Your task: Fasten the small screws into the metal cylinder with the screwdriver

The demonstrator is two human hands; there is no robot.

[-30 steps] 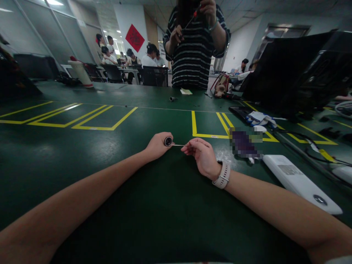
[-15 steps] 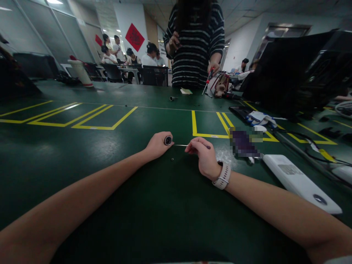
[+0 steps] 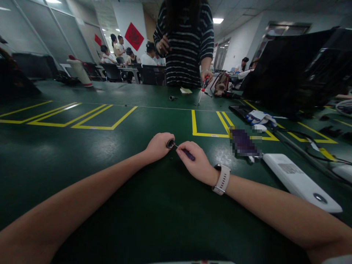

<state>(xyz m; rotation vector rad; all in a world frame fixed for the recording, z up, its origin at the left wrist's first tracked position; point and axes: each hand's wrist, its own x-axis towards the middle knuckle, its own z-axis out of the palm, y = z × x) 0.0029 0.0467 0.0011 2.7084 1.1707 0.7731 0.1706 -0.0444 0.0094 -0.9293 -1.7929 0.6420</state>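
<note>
My left hand (image 3: pixel 160 146) is closed around a small dark cylindrical part (image 3: pixel 170 143), whose round, metal-rimmed open end faces me. My fingers hide most of its body. In my right hand (image 3: pixel 196 163) is a thin screwdriver with a purple handle (image 3: pixel 189 154), pinched near the front of the handle. Its slim shaft points left, and the tip is at the open end of the cylindrical part; I cannot tell how deep it reaches. A tiny dark ring-like piece (image 3: pixel 171 158) lies on the green table (image 3: pixel 154 205) just below my hands.
Across the table a person in a striped top (image 3: pixel 183 55) holds a red-handled screwdriver (image 3: pixel 205 84). Near them lie another small dark cylinder (image 3: pixel 172 98) and a yellowish paper (image 3: pixel 186 90). To my right are a white power bank (image 3: pixel 299 181), a blurred phone (image 3: pixel 244 142), gloves (image 3: pixel 261 118) and cables.
My right hand has turned and moved left, bringing the screwdriver tip to the cylinder's open end. The cylinder has tilted slightly toward it. The person opposite has shifted left, lowering their screwdriver to the table.
</note>
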